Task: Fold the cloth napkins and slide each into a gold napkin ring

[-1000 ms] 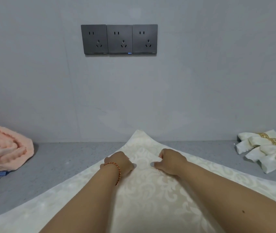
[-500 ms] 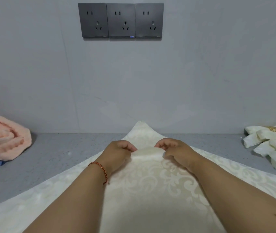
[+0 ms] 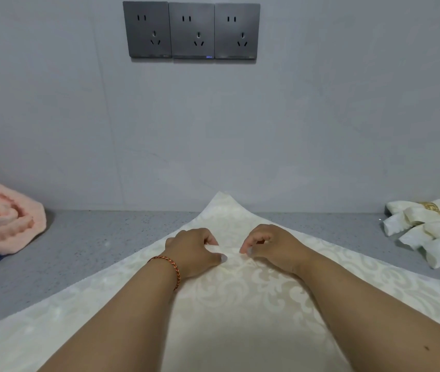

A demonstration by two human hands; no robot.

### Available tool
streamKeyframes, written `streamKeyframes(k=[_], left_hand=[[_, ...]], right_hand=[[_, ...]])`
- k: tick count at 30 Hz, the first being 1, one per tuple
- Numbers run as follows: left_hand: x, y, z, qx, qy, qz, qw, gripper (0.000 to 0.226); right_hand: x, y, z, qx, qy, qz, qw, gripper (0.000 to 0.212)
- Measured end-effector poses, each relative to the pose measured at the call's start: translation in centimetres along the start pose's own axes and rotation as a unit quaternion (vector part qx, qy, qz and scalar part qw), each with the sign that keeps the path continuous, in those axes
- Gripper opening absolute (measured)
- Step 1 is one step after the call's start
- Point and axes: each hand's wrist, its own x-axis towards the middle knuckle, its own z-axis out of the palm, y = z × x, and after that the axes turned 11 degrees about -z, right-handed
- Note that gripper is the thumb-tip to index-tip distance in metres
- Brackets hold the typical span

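Pale grey wall [image 3: 321, 103] with three dark sockets [image 3: 191, 30] side by side above a speckled grey desk [image 3: 101, 237].

head view, forward-down, close over counter [image 3: 84, 245], facing wall [image 3: 321, 116].

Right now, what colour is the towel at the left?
Peach pink, a ribbed towel; the head view shows it.

A cream damask napkin [image 3: 240, 304] lies spread cornerwise; folded napkins in gold rings [image 3: 433, 226] lie heaped at far right.
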Motion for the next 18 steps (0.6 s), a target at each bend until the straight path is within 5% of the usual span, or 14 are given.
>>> streamKeyframes(k=[5, 12, 18], left_hand=[[0.1, 0.0, -0.1, -0.021, -0.032, -0.007, 0.999, 0.026], [0.0, -0.3, -0.1, -0.073, -0.026, 0.012, 0.997, 0.027], [-0.2, -0.4, -0.5, -0.087, -0.007, 0.042, 0.995, 0.023]], right_hand=[[0.4, -0.2, 0.2, -0.143, -0.055, -0.026, 0.988, 0.019], [0.1, -1.3, -0.5, -0.149, -0.092, 0.002, 0.985, 0.018], [-0.2, -1.8, -0.3, -0.148, -0.035, -0.044, 0.987, 0.023]])
